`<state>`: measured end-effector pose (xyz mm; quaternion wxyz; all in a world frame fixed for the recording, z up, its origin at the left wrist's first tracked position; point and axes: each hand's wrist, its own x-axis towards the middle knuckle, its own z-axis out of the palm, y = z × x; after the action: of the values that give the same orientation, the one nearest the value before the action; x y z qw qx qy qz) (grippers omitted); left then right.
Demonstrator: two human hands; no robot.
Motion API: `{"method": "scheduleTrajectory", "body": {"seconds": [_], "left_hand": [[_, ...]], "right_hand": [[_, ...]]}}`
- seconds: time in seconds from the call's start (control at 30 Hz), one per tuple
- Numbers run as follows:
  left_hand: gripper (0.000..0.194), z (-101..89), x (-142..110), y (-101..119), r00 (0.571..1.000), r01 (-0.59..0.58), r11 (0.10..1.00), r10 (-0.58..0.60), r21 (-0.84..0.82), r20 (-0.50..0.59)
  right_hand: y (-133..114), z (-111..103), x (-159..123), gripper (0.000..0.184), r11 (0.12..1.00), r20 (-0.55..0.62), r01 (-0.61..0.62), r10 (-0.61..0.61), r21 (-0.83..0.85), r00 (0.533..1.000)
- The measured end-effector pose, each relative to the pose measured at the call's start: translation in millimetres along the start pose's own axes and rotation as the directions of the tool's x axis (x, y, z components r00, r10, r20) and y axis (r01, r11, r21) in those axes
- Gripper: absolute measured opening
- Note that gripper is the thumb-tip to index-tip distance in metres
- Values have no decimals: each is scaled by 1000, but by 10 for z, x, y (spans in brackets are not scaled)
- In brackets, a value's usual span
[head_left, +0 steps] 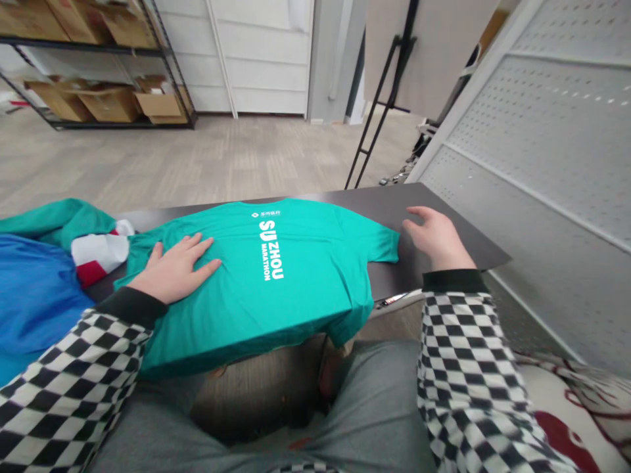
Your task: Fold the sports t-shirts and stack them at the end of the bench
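A green T-shirt (pixel 315 263) with white "SUZHOU MARATHON" lettering lies spread over the dark table, its near side hanging past the front edge. My left hand (pixel 175 266) rests flat on the shirt, left of the lettering, fingers spread. My right hand (pixel 436 233) is held just beyond the end of the right sleeve, thumb and fingers apart, with nothing in it. One sleeve points right, toward that hand; another droops over the table's near edge.
Blue clothing (pixel 37 295) and a green, white and red garment (pixel 101 253) lie at the left. A perforated grey panel (pixel 557 151) stands along the right side. Behind the table (pixel 458 230) are a black easel stand (pixel 377 125) and a shelf with cardboard boxes (pixel 108 102).
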<state>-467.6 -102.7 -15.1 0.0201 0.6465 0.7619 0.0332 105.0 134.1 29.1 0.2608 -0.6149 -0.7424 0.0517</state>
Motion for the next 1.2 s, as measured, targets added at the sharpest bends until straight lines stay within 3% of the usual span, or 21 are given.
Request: {"method": "scheduleTrajectory", "body": {"seconds": [0.07,0.17,0.23,0.3,0.47,0.57,0.63,0.77,0.83,0.97,1.1,1.2], "left_hand": [[75,-48,-12,66,998,-16,1000,18,22,-61],[74,-78,-19,151,992,-56,998,57,19,-115],[78,-63,-28,181,990,-87,996,86,-2,-116],[81,-42,-44,185,988,-111,994,108,-21,-112],[79,-100,-76,71,988,-87,996,84,-20,-130],[79,-187,-65,-119,990,-43,999,46,24,-132],[77,-232,-51,-286,993,0,998,7,61,-115],[73,-295,-41,-595,994,94,990,-89,104,-56],[71,-326,-49,-697,994,107,989,-105,100,-22],[70,-370,-73,-810,992,125,990,-127,69,21],[69,-388,-108,-839,990,126,987,-132,98,54],[63,-461,-153,-704,994,111,984,-107,142,-32]], "right_hand": [[-164,-92,-54,48,993,4,30,-31,115,1000],[-371,-71,-119,42,980,177,31,-66,196,982],[-391,23,-129,43,988,316,19,-67,152,947],[-304,124,-109,48,997,383,20,-45,69,922],[84,194,-14,71,1000,382,-22,26,-15,924],[192,146,4,73,999,380,-43,44,-11,924],[167,115,-10,66,999,358,-49,52,-17,932],[-70,113,-81,51,998,195,-1,-11,61,981],[-220,154,-120,50,985,243,45,-86,169,966],[-352,252,-119,42,965,447,99,-202,242,872],[-182,268,5,40,984,445,42,-116,173,888],[-49,238,70,41,991,433,7,-64,132,899]]}}
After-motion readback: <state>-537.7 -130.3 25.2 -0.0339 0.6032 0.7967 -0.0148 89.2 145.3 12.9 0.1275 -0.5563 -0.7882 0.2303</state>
